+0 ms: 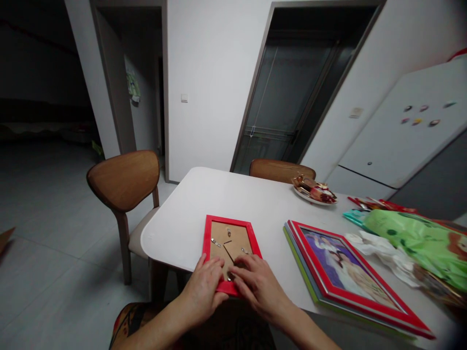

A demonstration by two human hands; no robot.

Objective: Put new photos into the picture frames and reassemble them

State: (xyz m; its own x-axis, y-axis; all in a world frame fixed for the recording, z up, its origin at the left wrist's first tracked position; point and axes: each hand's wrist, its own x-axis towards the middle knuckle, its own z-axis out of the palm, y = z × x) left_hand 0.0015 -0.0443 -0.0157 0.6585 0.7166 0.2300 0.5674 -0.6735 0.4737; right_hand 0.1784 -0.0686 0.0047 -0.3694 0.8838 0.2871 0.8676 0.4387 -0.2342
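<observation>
A red picture frame (210,238) lies face down at the table's front edge, its brown backing board (235,233) facing up. Small metal clips sit along the board's sides, one of them at the far side (229,232). A dark stand slit or strip crosses the middle. My left hand (206,287) grips the frame's near left corner, fingers bent over the backing and thumb at the front edge. Over the near right part, my right hand (257,284) has its fingers closed at the near metal clip (230,275), which they partly hide.
Stacked picture frames (310,272), the top one red with a photo, lie to the right. Beyond them are crumpled white tissue (383,253) and a green plastic bag (412,238). A plate (310,198) of items stands at the far edge. Wooden chairs (126,180) flank the white table (175,228).
</observation>
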